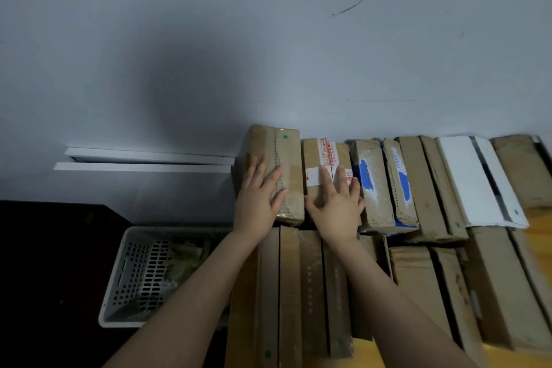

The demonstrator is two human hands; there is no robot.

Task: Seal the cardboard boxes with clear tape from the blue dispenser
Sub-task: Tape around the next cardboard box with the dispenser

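Plainly our left hand (258, 199) and right hand (336, 206) lie flat, gripping nothing, on the green-dotted box (291, 155) and red-printed box (316, 155); stiff, likely light; clasp their long sides.

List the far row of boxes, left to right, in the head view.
Tallest brown box, box with red-printed tape, box with blue patches, plain brown box, white box, brown box at the edge.
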